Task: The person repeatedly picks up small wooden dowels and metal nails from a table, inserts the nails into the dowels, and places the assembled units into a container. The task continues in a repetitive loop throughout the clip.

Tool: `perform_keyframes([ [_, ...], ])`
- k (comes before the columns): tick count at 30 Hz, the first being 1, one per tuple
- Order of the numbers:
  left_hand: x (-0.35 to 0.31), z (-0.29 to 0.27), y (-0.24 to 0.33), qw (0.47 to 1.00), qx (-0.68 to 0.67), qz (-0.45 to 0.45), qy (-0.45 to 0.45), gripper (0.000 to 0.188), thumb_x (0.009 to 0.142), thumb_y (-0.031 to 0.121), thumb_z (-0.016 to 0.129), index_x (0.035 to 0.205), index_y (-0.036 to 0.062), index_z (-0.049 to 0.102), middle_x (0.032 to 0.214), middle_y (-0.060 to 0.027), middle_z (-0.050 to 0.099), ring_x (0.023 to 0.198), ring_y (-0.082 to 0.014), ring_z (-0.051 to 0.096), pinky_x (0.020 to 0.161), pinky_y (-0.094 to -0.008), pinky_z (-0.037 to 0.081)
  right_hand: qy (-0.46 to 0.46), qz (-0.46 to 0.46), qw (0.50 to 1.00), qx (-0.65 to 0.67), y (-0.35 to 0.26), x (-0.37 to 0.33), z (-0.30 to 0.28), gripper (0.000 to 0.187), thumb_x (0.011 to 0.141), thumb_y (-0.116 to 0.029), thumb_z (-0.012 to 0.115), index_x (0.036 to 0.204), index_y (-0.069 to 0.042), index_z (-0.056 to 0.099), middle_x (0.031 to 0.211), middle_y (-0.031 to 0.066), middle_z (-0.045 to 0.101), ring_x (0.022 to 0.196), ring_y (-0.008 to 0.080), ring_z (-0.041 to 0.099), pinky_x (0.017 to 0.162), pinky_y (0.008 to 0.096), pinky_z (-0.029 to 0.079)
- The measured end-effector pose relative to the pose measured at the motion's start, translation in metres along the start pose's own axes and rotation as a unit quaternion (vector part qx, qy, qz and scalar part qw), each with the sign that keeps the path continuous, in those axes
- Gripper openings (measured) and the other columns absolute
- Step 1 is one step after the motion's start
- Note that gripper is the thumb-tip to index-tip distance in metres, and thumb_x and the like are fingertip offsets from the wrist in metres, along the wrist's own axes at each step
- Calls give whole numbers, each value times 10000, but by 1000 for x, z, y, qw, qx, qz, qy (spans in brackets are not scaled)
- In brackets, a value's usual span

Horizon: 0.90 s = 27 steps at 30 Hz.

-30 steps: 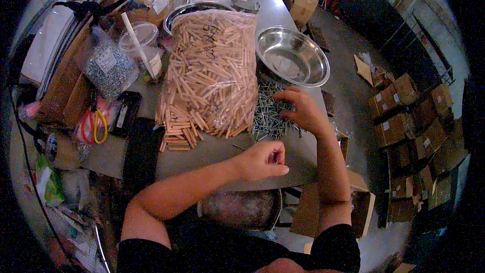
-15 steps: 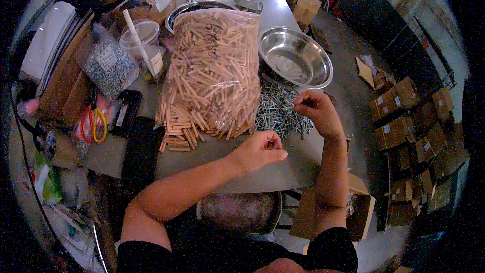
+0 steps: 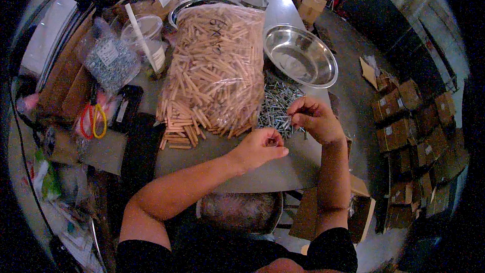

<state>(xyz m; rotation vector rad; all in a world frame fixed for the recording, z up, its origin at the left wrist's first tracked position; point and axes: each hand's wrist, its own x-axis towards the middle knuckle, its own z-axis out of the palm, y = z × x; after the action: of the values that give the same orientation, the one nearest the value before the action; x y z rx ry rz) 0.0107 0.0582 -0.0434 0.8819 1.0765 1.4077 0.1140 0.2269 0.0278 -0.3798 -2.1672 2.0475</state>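
Note:
My left hand (image 3: 260, 147) is curled closed above the near edge of the table. Something small and shiny shows inside its fingers, too small to make out. Over the near right side of a heap of silvery screw-like metal pins (image 3: 277, 102), my right hand (image 3: 314, 117) has thumb and fingers drawn together in a pinch. Whatever sits between those fingertips is hidden. Left of the heap lies a large clear plastic bag (image 3: 217, 65) full of wooden dowels. Loose dowels (image 3: 183, 130) spill from its near left corner onto the table (image 3: 202, 164).
A shiny steel bowl (image 3: 300, 55) stands behind the metal heap; another bowl (image 3: 194, 4) is partly behind the bag. To the left are a bag of small metal parts (image 3: 112, 63), a plastic tub (image 3: 144, 33) and red-and-yellow-handled scissors (image 3: 93, 121). Cardboard boxes (image 3: 399, 103) stack at right.
My right hand has moved slightly left and down, closer to the metal heap. My left hand stays almost still, fingers curled as before. The whole view has shifted a little.

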Motion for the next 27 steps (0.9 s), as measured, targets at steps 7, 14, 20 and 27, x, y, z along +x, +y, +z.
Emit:
perform_keyframes([
  [7, 2, 0, -5, 1000, -21, -4, -11, 162, 802, 150, 674, 843, 67, 541, 766, 4, 578, 712, -83, 543, 658, -239, 463, 103, 39, 986, -126, 5, 6, 4, 125, 809, -75, 628, 921, -26, 598, 790, 13, 586, 697, 92, 542, 621, 228, 448],
  [14, 0, 0, 2, 1000, 0, -2, 0, 192, 764, 152, 707, 834, 66, 550, 790, 4, 586, 752, -96, 552, 689, -261, 468, -65, 5, 998, -22, -11, -3, 18, 72, 805, -29, 622, 875, -21, 608, 813, 39, 627, 753, 139, 595, 688, 278, 488],
  [20, -2, 3, 8, 996, 71, 47, 0, 264, 717, 120, 736, 910, 47, 570, 802, 19, 553, 781, -78, 515, 718, -256, 441, -119, -48, 978, -167, -19, -10, 33, 152, 758, -34, 667, 908, -28, 641, 869, 95, 651, 823, 223, 630, 775, 314, 493],
  [27, -8, 7, 20, 993, -45, 66, -85, 340, 728, 173, 754, 965, 36, 552, 835, 6, 566, 802, -83, 521, 737, -256, 442, -109, -214, 948, -210, -28, -13, 32, 207, 729, -108, 717, 916, -45, 653, 979, 124, 620, 902, 250, 600, 805, 359, 472],
])
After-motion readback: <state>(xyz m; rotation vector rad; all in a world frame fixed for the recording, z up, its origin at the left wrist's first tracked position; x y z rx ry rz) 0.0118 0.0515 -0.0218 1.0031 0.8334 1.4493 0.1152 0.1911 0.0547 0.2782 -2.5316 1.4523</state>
